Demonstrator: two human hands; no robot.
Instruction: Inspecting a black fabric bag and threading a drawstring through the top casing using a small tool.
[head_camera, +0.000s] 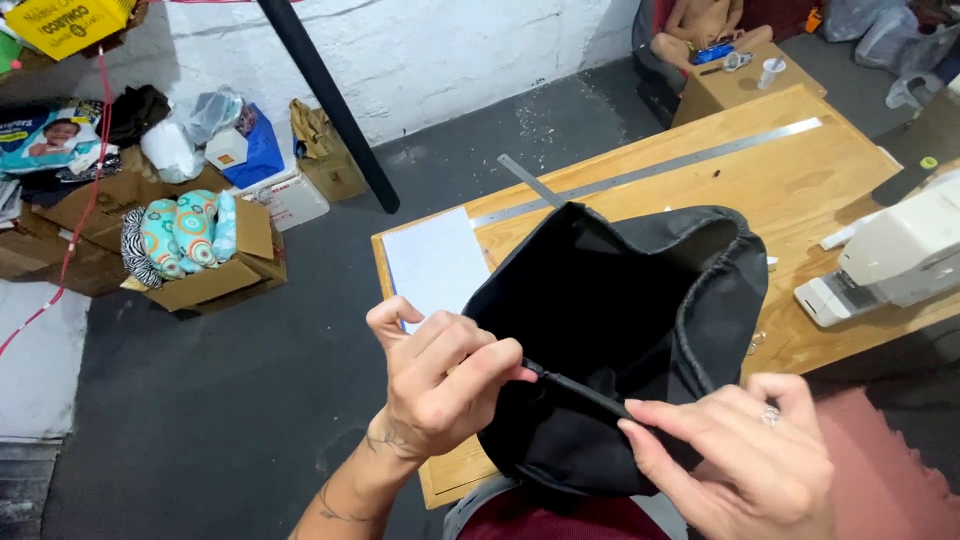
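Nearest the camera, the right hand (745, 455) pinches the near hem of a black fabric bag (620, 330) between thumb and forefinger, a ring showing on one finger. Just left of it, the left hand (440, 375) is closed on the same hem, thumb pressed over the edge, so the hem runs taut between the two hands, slanting down from left to right. The bag is held up over the near edge of the wooden desk (800, 190), its mouth gaping upward and toward the camera, its body reaching away to the upper right. The cloth is matte black, softly creased, with a rolled rim. Beyond it lie a white paper sheet (435, 262), a long metal ruler (660, 170) and a white sewing machine (900, 255).
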